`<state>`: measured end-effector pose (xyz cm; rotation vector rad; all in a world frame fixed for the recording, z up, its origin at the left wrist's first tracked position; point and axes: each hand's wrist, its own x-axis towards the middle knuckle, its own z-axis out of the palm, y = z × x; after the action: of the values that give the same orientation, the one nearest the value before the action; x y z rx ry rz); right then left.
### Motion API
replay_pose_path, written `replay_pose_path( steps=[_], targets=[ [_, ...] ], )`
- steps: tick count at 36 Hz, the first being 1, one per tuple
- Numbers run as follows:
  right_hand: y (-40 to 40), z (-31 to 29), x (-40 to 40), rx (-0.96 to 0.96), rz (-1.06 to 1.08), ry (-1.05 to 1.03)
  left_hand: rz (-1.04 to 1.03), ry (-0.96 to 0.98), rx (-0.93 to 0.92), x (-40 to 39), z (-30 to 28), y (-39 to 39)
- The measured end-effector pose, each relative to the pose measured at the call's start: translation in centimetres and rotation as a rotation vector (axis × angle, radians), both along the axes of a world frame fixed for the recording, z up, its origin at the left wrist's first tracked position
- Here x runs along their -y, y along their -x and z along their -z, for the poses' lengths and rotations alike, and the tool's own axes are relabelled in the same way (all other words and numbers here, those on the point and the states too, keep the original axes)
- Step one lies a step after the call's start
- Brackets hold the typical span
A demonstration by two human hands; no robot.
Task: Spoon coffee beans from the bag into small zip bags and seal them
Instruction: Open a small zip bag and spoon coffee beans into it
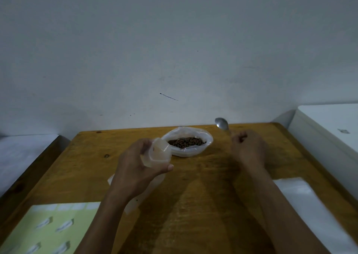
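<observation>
An open clear plastic bag (193,149) of brown coffee beans (187,142) lies at the far middle of the wooden table (203,195). My left hand (135,168) grips a small clear zip bag (157,153) just left of the bean bag, its mouth held open and upward. More clear zip bags (131,205) lie under my left wrist, partly hidden. My right hand (249,149) holds a metal spoon (222,124) by its handle, to the right of the bean bag. The spoon's bowl points away and looks empty.
A stack of clear plastic bags (302,199) lies at the table's right edge under my right forearm. A pale green printed sheet (48,228) covers the near left corner. A white surface (329,129) stands to the right, a grey wall behind.
</observation>
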<state>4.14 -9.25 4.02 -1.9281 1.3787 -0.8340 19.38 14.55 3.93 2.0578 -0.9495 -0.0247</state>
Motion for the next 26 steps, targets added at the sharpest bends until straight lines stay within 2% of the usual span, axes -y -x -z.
replay_pose_path(
  steps=[5, 13, 16, 21, 23, 26],
  targets=[
    [0.1, -3.5, -0.7, 0.322, -0.106, -0.042, -0.034, 0.026, -0.01, 0.2, 0.2, -0.3],
    [-1.6, -4.5, -2.2, 0.813, -0.217, -0.413, -0.043, 0.055, -0.043, 0.9, 0.9, -0.3],
    [-2.2, -3.6, -2.3, 0.729, -0.238, -0.356, -0.044, 0.04, -0.043, 1.1, 1.2, -0.5],
    [-2.3, -2.3, -2.6, 0.353, -0.295, 0.189, -0.03, 0.022, -0.027, 1.5, 1.2, -0.6],
    [-2.4, -1.7, -2.8, 0.259, -0.309, 0.274, -0.026, 0.009, -0.018, 1.8, 1.2, -0.7],
    [-2.7, -0.3, -2.9, 0.165, -0.3, 0.283, -0.022, -0.014, -0.003, 2.2, 1.3, -0.7]
  ],
)
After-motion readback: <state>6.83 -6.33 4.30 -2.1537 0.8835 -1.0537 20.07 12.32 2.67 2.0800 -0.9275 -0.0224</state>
